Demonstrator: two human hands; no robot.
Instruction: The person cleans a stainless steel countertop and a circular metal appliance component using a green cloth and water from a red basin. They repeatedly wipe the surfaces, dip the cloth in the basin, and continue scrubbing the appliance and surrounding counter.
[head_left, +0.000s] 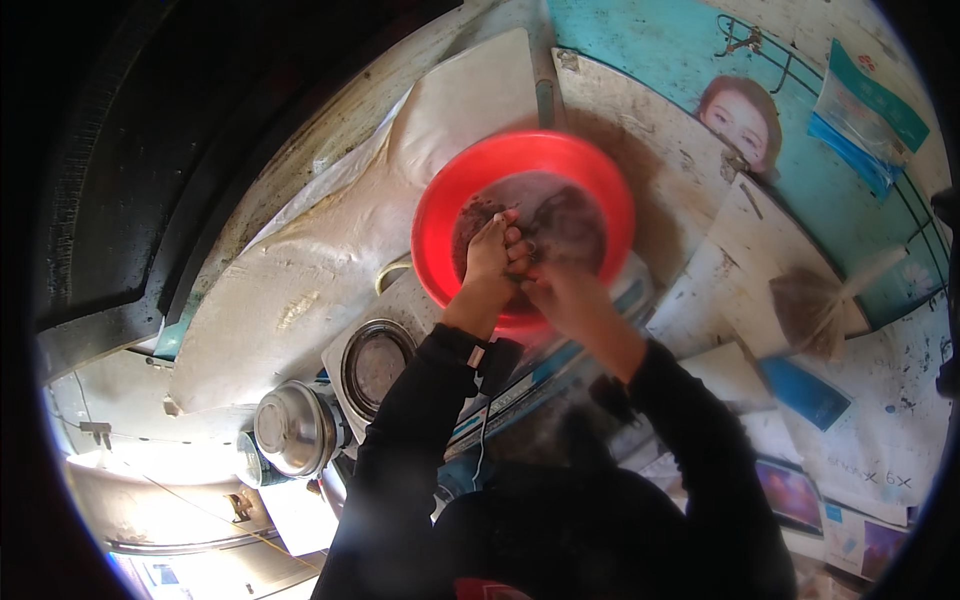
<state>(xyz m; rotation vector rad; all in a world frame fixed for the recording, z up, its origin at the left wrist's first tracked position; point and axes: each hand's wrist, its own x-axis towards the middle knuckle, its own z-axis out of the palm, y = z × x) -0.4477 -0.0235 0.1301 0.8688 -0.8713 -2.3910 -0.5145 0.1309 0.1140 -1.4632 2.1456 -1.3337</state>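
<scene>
A red plastic basin stands before me, holding murky water with dark matter in it. Over the basin's near half, my left hand is raised with its fingers curled toward the palm. My right hand is blurred, its fingertips meeting the left hand's fingers. A small dark bit shows where the two hands meet, too unclear to name. Curled fingers and blur hide what either hand holds. A black device with a white cable is at my left wrist.
Left of the basin are a stove burner and a metal bowl. Pale sheeting covers the surface beyond. At right, a tied plastic bag with brown contents hangs near a blue card and a wire rack.
</scene>
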